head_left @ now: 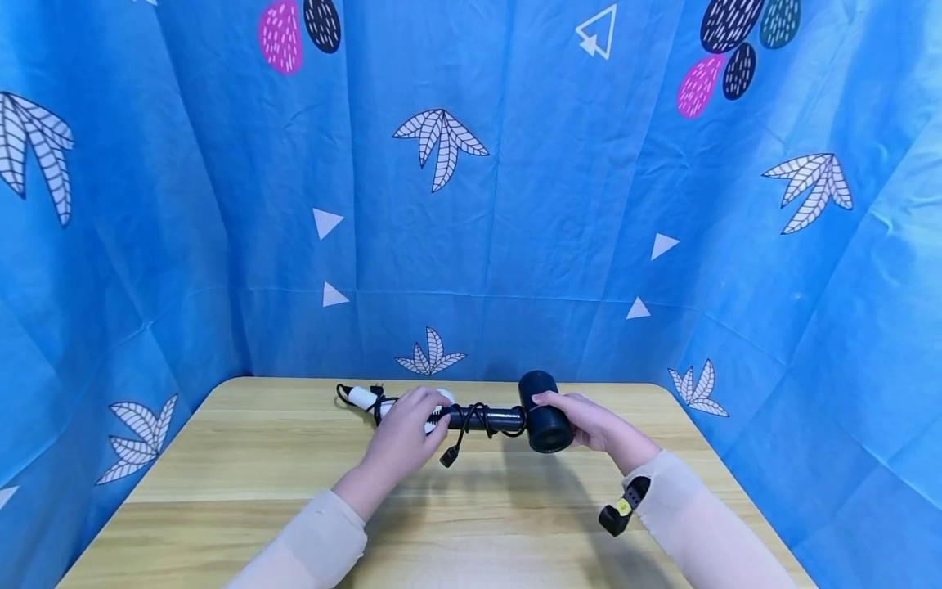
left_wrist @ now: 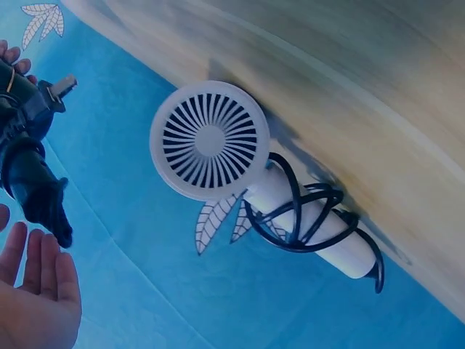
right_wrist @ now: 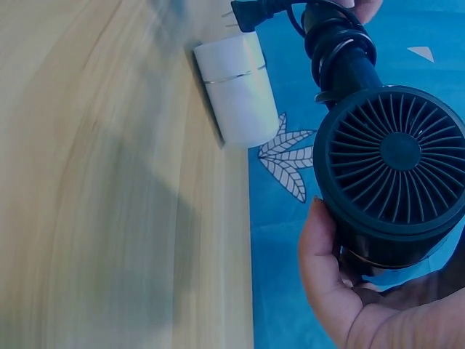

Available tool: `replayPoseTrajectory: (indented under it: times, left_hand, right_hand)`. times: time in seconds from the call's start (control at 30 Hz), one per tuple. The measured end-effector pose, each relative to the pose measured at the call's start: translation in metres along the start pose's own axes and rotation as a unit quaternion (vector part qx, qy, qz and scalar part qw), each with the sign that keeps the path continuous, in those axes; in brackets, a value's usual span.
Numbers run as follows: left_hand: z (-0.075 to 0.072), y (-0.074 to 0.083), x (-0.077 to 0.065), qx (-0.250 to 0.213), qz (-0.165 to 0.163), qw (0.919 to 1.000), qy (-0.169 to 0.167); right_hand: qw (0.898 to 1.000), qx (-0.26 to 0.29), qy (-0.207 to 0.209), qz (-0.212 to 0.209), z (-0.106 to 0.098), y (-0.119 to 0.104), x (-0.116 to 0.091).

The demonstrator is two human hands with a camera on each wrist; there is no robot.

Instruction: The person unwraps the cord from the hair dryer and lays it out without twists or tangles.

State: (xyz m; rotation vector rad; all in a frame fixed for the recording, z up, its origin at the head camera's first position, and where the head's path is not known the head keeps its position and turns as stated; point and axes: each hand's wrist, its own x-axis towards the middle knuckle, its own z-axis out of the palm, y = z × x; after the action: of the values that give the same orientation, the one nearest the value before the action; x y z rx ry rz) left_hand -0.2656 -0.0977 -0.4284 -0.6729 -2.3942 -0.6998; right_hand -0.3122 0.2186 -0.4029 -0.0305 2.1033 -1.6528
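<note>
A black hair dryer (head_left: 546, 421) is held above the table, its cord wound around its handle (head_left: 500, 420) and its plug hanging down. My right hand (head_left: 589, 419) grips the dryer's head, its thumb along the side in the right wrist view, where the round slotted end (right_wrist: 399, 153) faces the camera. My left hand (head_left: 405, 433) is at the far end of the handle, fingers rather straight (left_wrist: 43, 291); whether it touches is hard to tell. Behind the left hand lies a white hair dryer (left_wrist: 211, 142) with a black cord (left_wrist: 305, 218) wrapped around its handle.
The wooden table (head_left: 471, 532) has its back edge close behind both dryers. A blue patterned curtain (head_left: 471, 245) encloses the back and sides. A small black device with a yellow spot (head_left: 624, 505) is strapped on the right sleeve.
</note>
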Motion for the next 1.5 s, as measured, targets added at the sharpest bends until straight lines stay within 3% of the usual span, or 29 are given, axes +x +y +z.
replayPoseTrajectory:
  times: [0.4,0.97,1.5]
  left_hand:
    - [0.004,0.006,-0.006,0.035,0.017,0.9987,0.031]
    - [0.008,0.017,-0.011,0.049,0.024,0.9968,0.058]
    - [0.018,0.028,-0.016,0.061,-0.01,0.9957,0.069]
  right_hand:
    - [1.0,0.002,-0.003,-0.002,0.0,0.0,0.0]
    - [1.0,0.007,0.007,0.005,0.001,-0.003,-0.003]
    - [1.0,0.006,-0.001,-0.001,0.003,-0.004,-0.005]
